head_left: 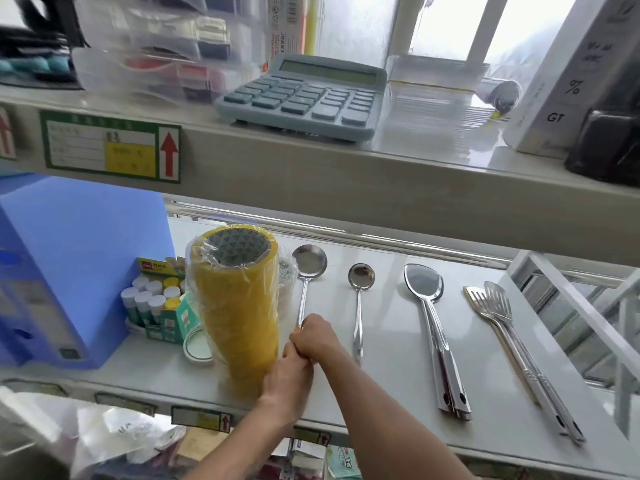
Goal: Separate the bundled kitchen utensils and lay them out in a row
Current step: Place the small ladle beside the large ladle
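Note:
On the grey shelf (381,382) steel utensils lie side by side, bowls away from me. The large ladle (309,261) is leftmost; both my hands close on its handle, my right hand (313,336) higher up and my left hand (289,379) just below it. To its right lies a small ladle (361,277), apart from my hands. Further right a pair of large serving spoons (424,284) lie stacked together. At the far right two slotted turners (491,303) overlap each other, handles running toward the shelf's front edge.
A tall yellow tape stack (237,306) in plastic wrap stands right beside my hands on the left. A box of glue sticks (156,303) and a blue box (76,265) lie further left. An upper shelf with a calculator (304,95) overhangs. A metal rack (571,306) borders the right.

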